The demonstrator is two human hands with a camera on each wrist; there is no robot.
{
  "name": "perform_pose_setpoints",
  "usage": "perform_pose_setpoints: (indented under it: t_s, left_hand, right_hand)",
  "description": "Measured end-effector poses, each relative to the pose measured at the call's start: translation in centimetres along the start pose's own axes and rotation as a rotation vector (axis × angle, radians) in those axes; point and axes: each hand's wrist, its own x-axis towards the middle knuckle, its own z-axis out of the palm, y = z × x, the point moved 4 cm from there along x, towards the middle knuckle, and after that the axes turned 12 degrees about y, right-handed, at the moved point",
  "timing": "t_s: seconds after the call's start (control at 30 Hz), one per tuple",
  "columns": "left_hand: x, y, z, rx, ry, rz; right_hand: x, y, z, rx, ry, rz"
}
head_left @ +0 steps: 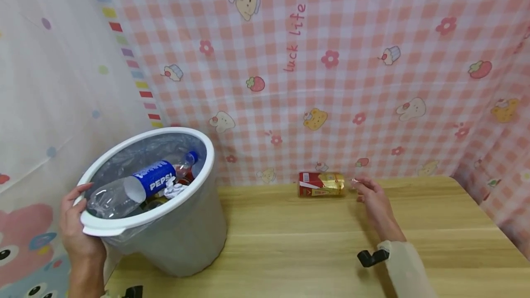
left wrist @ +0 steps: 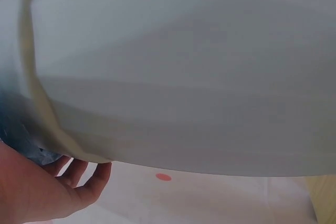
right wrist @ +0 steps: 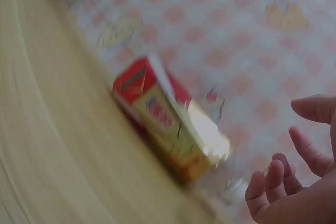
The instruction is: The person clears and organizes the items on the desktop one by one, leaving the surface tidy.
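Note:
My left hand (head_left: 79, 226) grips the white rim (head_left: 211, 162) of a grey bin (head_left: 194, 238), fingers hooked over its edge. In the left wrist view the fingers curl at the rim below the bin's wall (left wrist: 184, 87). Inside the clear-lined bin lie a Pepsi bottle (head_left: 155, 178) and crumpled white paper (head_left: 175, 190). My right hand (head_left: 374, 203) is near a red-and-gold box (head_left: 320, 184) lying on its side; its thumb and index finger stand apart in the right wrist view. Close to its fingertips is a small clear crinkled piece (right wrist: 233, 190), apparently plastic.
The wooden tabletop (head_left: 281, 247) runs under the bin and the box. A pink checked cloth (head_left: 281, 137) hangs right behind its back edge. A pale printed curtain (head_left: 49, 118) borders the left side, and more checked cloth (head_left: 507, 174) borders the right.

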Motion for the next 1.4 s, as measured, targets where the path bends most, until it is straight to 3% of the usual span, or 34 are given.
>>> perform_pose_setpoints:
  t_s: [0.27, 0.43, 0.7, 0.87, 1.07, 1.4]
  left_hand:
    - [0.1, 0.1, 0.2, -0.035, -0.005, 0.009]
    - [-0.1, 0.0, 0.0, -0.018, -0.002, 0.023]
    - [-0.1, 0.1, 0.1, -0.033, -0.006, 0.032]
    - [0.0, 0.1, 0.1, -0.007, 0.003, 0.029]
    - [-0.1, -0.1, 0.0, 0.005, 0.004, 0.025]
    - [0.0, -0.1, 0.0, 0.016, -0.001, 0.024]
  right_hand:
    - [2.7, 1.9, -1.0, -0.012, 0.061, 0.038]
    - [3.8, 3.5, -1.0, -0.024, 0.041, 0.06]
    - [4.3, 4.3, -0.6, -0.233, -0.132, -0.07]
    - [4.3, 4.4, -0.3, -0.305, -0.203, -0.124]
    - [4.3, 4.8, -0.4, -0.38, -0.231, -0.139]
    - [4.2, 4.8, -0.4, -0.395, -0.209, -0.19]
